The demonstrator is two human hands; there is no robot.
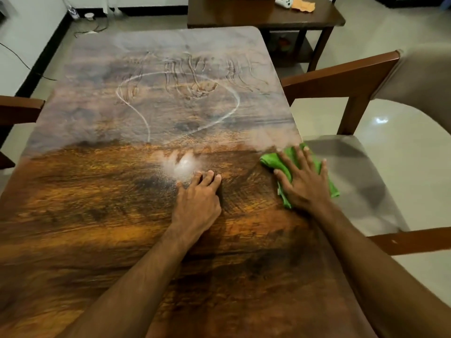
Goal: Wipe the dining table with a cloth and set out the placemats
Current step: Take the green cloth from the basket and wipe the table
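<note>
The wooden dining table [97, 203] fills the view; its far half is dusty, with finger marks and a pale loop drawn in the dust. A green cloth [273, 160] lies at the table's right edge. My right hand [302, 179] presses flat on it with fingers spread. My left hand [199, 200] rests near the table's middle, fingertips bent on the wood beside a white dusty patch [183, 165]. No placemats are in view.
A wooden chair [351, 84] with a grey seat stands at the table's right side. Another chair's arm [19, 106] shows at the left. A dark side table [244, 18] behind holds an orange cloth [302, 3] and a white object [284, 1].
</note>
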